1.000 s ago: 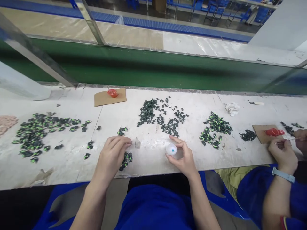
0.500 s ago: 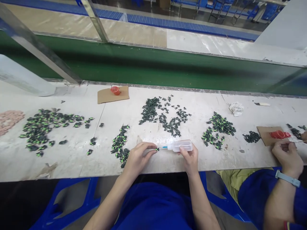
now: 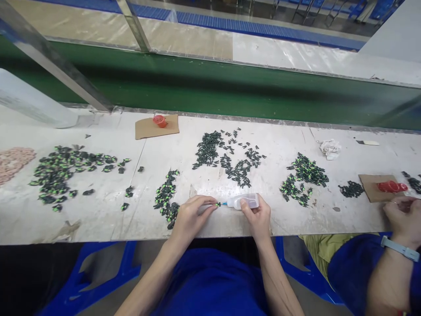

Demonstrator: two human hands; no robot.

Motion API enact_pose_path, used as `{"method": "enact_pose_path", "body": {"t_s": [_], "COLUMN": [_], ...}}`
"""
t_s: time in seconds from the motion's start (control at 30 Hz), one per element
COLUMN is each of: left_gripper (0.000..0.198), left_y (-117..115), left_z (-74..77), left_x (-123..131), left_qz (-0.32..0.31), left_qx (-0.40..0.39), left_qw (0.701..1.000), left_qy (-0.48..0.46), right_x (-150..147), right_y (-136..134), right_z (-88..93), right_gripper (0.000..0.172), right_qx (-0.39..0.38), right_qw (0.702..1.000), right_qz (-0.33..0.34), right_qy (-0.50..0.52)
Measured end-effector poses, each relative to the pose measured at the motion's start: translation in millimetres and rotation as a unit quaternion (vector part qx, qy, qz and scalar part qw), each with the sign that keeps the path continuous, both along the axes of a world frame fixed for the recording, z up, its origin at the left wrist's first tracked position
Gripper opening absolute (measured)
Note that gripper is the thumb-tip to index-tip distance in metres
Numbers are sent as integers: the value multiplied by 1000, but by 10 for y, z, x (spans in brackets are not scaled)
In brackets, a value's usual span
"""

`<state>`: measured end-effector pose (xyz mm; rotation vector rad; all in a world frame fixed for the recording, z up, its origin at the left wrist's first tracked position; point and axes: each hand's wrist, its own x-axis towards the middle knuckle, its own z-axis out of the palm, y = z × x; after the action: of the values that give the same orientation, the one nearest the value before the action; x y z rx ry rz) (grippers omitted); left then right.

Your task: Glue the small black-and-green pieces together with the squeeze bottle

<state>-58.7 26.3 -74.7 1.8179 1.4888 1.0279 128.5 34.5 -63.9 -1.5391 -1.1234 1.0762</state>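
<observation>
Between thumb and fingers, my left hand (image 3: pixel 192 215) pinches a small black-and-green part (image 3: pixel 218 204). My right hand (image 3: pixel 258 216) grips a clear squeeze bottle (image 3: pixel 245 201) lying sideways, its thin blue nozzle (image 3: pixel 224 203) pointing left. The nozzle tip is at the small part; whether they touch I cannot tell. Just left of my left hand lies a pile of black-and-green parts (image 3: pixel 165 195). Beyond both hands is a spread of small dark pieces (image 3: pixel 207 150). Another black-and-green pile (image 3: pixel 307 170) sits to the right of the bottle.
A red cup (image 3: pixel 160 121) stands on cardboard (image 3: pixel 144 130) at the back. Leftward are a larger black-and-green heap (image 3: pixel 54 175) and pinkish pieces (image 3: pixel 15 162). At right are crumpled paper (image 3: pixel 330 149), a dark pile (image 3: pixel 351 189), a red container (image 3: pixel 391 186) and a co-worker's hand (image 3: pixel 403 217).
My right hand has brought the bottle slightly left, so its nozzle is now at the small part. The co-worker's hand has shifted right. The whole view has moved a little.
</observation>
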Motion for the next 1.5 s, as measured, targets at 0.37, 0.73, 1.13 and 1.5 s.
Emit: {"method": "enact_pose_path", "body": {"t_s": [0.37, 0.73, 1.13, 1.5], "left_gripper": [7, 8, 6, 5], "left_y": [3, 5, 3, 2], "left_z": [15, 15, -25, -45], "left_x": [-4, -3, -3, -12], "left_qz": [-4, -1, 7, -6], "left_qx": [-4, -6, -3, -1], "left_qw": [1000, 1000, 1000, 1000], "left_qy": [6, 3, -4, -3], "right_x": [8, 4, 8, 3], "right_y": [-8, -13, -16, -13], "right_z": [-34, -28, -57, -40], "right_gripper": [23, 24, 23, 24], "right_qx": [5, 9, 10, 18], "right_qw": [1000, 999, 1000, 1000], "right_qz": [9, 6, 4, 0], "right_qy": [-15, -36, -19, -22]}}
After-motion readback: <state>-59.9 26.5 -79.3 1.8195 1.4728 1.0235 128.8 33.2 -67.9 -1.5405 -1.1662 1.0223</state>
